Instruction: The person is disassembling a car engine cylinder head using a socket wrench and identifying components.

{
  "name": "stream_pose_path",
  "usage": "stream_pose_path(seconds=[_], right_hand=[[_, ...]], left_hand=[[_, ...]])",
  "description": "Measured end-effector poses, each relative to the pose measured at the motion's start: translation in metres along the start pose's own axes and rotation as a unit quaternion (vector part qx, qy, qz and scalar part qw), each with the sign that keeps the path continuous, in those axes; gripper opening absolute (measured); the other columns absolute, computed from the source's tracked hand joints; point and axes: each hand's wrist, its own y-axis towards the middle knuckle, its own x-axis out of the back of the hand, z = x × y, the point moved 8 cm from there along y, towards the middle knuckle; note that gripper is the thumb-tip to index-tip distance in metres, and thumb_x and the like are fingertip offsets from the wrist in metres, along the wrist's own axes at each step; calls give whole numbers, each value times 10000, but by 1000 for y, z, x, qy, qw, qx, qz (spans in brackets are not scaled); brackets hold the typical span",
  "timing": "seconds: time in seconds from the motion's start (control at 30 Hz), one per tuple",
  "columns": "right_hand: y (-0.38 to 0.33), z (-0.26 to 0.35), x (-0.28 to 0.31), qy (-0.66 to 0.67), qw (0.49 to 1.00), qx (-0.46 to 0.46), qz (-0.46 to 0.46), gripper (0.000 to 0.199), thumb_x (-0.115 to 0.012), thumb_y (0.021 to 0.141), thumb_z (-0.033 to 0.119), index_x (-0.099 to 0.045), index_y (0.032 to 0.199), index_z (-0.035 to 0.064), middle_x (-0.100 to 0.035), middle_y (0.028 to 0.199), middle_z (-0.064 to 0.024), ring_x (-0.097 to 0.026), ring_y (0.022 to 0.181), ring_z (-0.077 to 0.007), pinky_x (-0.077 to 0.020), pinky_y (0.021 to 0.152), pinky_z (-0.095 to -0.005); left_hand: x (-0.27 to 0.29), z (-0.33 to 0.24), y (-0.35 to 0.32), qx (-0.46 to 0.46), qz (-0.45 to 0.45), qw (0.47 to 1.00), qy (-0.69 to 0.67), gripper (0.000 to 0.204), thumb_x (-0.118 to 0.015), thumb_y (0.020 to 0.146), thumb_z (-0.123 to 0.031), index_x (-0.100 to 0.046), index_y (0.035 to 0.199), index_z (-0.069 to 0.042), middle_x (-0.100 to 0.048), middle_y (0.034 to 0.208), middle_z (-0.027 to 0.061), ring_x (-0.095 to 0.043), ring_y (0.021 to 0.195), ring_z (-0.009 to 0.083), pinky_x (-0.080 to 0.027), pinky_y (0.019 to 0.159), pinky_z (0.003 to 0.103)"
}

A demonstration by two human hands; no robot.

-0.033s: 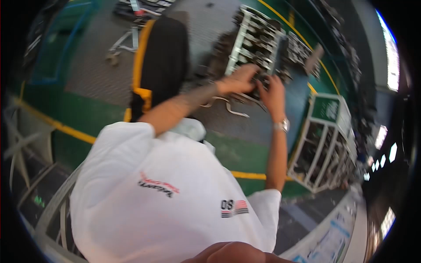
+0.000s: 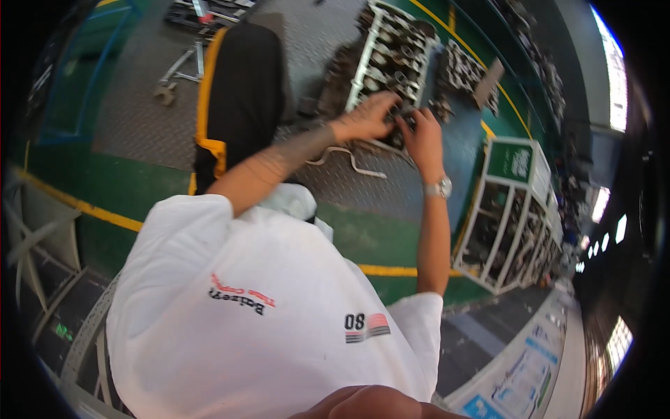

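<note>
An engine cylinder head [image 2: 393, 63], with a pale metal rim and rows of dark round recesses, lies beyond my hands. My left hand [image 2: 364, 119] reaches in from the left over its near end, fingers bent and pressed together. Beside it, my right hand [image 2: 424, 143], wearing a silver watch [image 2: 440, 187] on the wrist, has its thumb and fingers curled close to the left fingertips. A small dark part [image 2: 402, 117] shows between the two hands; its kind is too small to tell. Just nearer lies a bent metal rod [image 2: 356, 165] on the tread plate.
Another engine part [image 2: 460, 72] sits to the right, with a brown flat piece [image 2: 488, 84] leaning on it. A white-framed rack [image 2: 492, 230] full of parts stands right. Wrenches [image 2: 183, 73] lie far left near a tool case [image 2: 199, 15]. My black-trousered knee [image 2: 248, 91] rises left of the head.
The whole view has shifted slightly, so everything sits a little further left and up, and looks sharper. Both hands stay together at the near end of the cylinder head.
</note>
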Motion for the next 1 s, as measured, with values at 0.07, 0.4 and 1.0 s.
stream_pose_path(seconds=[0.07, 0.4, 1.0], right_hand=[[0, -3, -2, 30, 999, 16, 33, 217, -678, 828, 153, -653, 1009, 37, -609, 940, -178, -592, 837, -383, -478, 713, -432], [5, 4, 5, 50, 998, 29, 31, 167, -686, 826, 136, -670, 946, 22, -627, 913, -151, -618, 784, -353, -489, 687, -396], [2, 13, 0, 14, 996, 51, 71, 164, -618, 876, 137, -554, 973, 22, -570, 921, -182, -586, 813, -401, -476, 688, -453]], left_hand=[[-4, 0, 2, 36, 32, 997, -61, 376, -684, 742, -77, -543, 1084, -7, -591, 1063, 183, -583, 1042, 360, -478, 891, 398], [4, -7, 3, 55, 35, 997, -31, 326, -670, 763, -108, -567, 1058, -14, -599, 1040, 158, -590, 1011, 342, -486, 860, 395], [-2, 3, 1, 45, 0, 999, -2, 295, -674, 793, -160, -609, 1042, -15, -572, 964, 137, -583, 932, 334, -472, 806, 398]])
